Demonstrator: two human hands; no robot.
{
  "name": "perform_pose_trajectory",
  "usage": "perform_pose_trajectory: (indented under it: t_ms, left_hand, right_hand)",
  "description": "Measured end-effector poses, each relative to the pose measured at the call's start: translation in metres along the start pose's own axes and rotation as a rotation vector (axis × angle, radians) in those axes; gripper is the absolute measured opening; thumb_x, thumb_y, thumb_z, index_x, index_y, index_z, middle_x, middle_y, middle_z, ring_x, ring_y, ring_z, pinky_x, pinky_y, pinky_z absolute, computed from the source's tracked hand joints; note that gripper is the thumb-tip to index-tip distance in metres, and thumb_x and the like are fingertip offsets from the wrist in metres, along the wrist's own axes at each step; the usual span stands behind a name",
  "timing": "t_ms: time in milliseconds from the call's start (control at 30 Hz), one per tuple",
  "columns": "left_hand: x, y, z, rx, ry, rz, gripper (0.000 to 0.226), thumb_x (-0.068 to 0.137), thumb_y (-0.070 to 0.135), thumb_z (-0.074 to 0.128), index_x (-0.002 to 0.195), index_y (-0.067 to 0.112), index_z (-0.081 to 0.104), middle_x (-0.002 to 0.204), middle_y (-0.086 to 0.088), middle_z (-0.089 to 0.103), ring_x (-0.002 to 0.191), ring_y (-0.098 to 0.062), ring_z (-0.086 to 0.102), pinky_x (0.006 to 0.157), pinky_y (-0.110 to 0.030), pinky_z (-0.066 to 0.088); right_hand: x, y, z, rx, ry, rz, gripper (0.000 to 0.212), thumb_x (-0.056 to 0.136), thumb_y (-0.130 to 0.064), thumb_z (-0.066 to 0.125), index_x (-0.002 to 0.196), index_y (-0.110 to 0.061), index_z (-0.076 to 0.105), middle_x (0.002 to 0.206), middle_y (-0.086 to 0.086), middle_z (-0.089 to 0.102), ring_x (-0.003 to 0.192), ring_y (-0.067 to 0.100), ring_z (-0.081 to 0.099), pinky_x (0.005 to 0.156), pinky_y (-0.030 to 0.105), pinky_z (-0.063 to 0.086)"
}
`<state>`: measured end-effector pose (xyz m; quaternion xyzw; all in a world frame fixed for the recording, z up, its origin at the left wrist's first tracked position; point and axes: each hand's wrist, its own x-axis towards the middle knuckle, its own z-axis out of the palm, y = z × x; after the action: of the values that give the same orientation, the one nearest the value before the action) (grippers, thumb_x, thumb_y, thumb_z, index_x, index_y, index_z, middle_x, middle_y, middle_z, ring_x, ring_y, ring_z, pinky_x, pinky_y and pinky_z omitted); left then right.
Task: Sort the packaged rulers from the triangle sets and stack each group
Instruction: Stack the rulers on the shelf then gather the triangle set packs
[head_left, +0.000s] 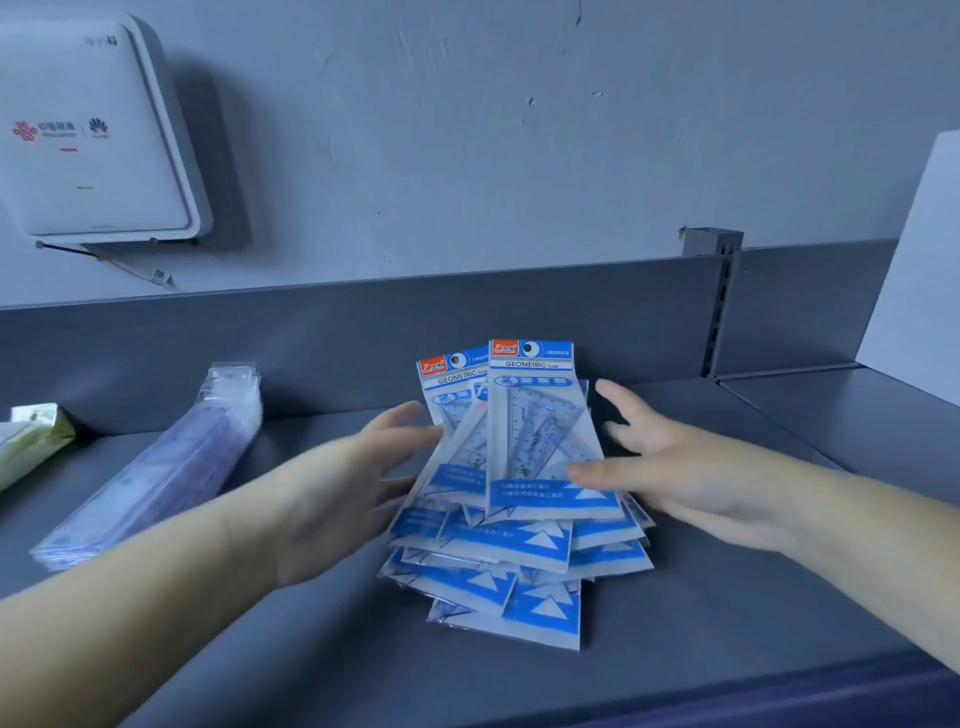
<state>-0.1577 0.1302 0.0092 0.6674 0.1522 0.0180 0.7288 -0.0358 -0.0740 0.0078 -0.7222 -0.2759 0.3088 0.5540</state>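
Note:
A loose, fanned pile of blue-and-white triangle set packs (519, 525) lies in the middle of the grey shelf. My left hand (343, 483) is at the pile's left edge, fingers straight and touching the packs. On the right edge sits my right hand (670, 467), fingers spread, thumb lying on the top pack. A stack of clear packaged rulers (156, 467) lies slanted at the left, apart from both hands.
The grey shelf (727, 597) has a raised back wall and a slotted upright (719, 312) at the right. A green-and-white packet (31, 441) lies at the far left. A white router box (88, 135) hangs on the wall; a white board (919, 291) leans at right.

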Motion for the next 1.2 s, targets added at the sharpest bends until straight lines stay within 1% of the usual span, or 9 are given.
perform_pose_trajectory:
  t_ms: [67,167,367,567,667,933,1000,1133,1200]
  left_hand:
    - [0.005,0.008,-0.008,-0.12,0.018,-0.091,0.06,0.063,0.026,0.068,0.12,0.031,0.052,0.124,-0.005,0.053,0.077,-0.022,0.069,0.065,-0.029,0.057]
    - [0.015,0.019,-0.006,-0.141,-0.029,-0.229,0.041,0.067,0.031,0.064,0.106,0.022,0.056,0.119,-0.021,0.061,0.079,-0.033,0.066,0.063,-0.035,0.058]
    - [0.037,0.018,0.005,-0.082,-0.043,-0.274,0.049,0.066,0.031,0.061,0.111,0.012,0.06,0.104,-0.016,0.068,0.083,-0.03,0.064,0.073,-0.036,0.054]
    - [0.042,0.025,0.01,-0.054,-0.005,-0.269,0.021,0.087,0.018,0.052,0.105,0.014,0.063,0.102,-0.014,0.071,0.084,-0.029,0.066,0.074,-0.038,0.055]
    - [0.047,0.018,0.011,-0.094,0.037,-0.283,0.03,0.089,0.015,0.052,0.119,0.011,0.058,0.106,-0.016,0.07,0.086,-0.03,0.067,0.07,-0.041,0.056]
    - [0.049,0.014,0.023,-0.036,-0.119,-0.232,0.049,0.067,0.02,0.068,0.115,0.014,0.063,0.103,-0.013,0.072,0.084,-0.029,0.07,0.072,-0.041,0.057]
    - [0.05,0.011,0.028,0.004,-0.097,-0.185,0.05,0.064,0.016,0.072,0.113,0.014,0.062,0.098,-0.012,0.073,0.08,-0.028,0.071,0.067,-0.04,0.059]
    - [0.054,0.006,0.03,-0.016,-0.007,0.062,0.049,0.073,0.001,0.073,0.116,0.015,0.054,0.101,-0.013,0.072,0.087,-0.033,0.07,0.07,-0.046,0.059]
    - [0.058,0.007,0.03,-0.008,0.024,0.264,0.065,0.066,-0.002,0.076,0.12,0.017,0.047,0.107,-0.011,0.07,0.092,-0.03,0.07,0.073,-0.045,0.058]
  right_hand:
    - [0.003,-0.002,-0.006,0.175,-0.035,0.058,0.103,0.06,-0.011,0.074,0.145,-0.032,0.02,0.105,-0.009,0.065,0.093,0.003,0.065,0.09,0.031,0.049]
    - [0.011,-0.003,-0.004,0.252,-0.07,0.078,0.064,0.053,-0.009,0.071,0.111,-0.024,0.048,0.102,0.004,0.073,0.093,0.018,0.07,0.076,0.032,0.056]
    - [0.023,0.002,-0.008,0.22,-0.036,0.113,0.067,0.055,-0.002,0.072,0.116,-0.015,0.049,0.108,0.005,0.071,0.097,0.022,0.068,0.082,0.039,0.053]
    - [0.025,0.003,-0.012,0.214,-0.059,0.113,0.062,0.066,0.012,0.066,0.122,-0.012,0.053,0.107,0.01,0.071,0.1,0.025,0.067,0.086,0.039,0.052]
    - [0.025,0.004,-0.012,0.198,-0.053,0.12,0.063,0.069,0.013,0.066,0.124,-0.015,0.052,0.108,0.008,0.07,0.1,0.026,0.067,0.086,0.041,0.052]
    - [0.029,0.005,-0.011,0.176,-0.095,0.093,0.052,0.075,0.012,0.063,0.12,-0.015,0.057,0.108,0.008,0.071,0.102,0.025,0.067,0.091,0.043,0.051]
    - [0.029,0.004,-0.01,0.164,-0.089,0.062,0.055,0.075,0.012,0.064,0.119,-0.02,0.057,0.107,0.005,0.071,0.1,0.023,0.067,0.089,0.043,0.052]
    - [0.028,-0.002,-0.011,0.04,-0.053,-0.154,0.075,0.078,0.008,0.065,0.122,-0.049,0.044,0.111,-0.018,0.067,0.1,0.002,0.065,0.076,0.019,0.052]
    - [0.03,-0.004,-0.011,-0.016,-0.019,-0.3,0.089,0.075,0.004,0.069,0.131,-0.054,0.032,0.124,-0.026,0.057,0.11,-0.002,0.058,0.086,0.023,0.05]
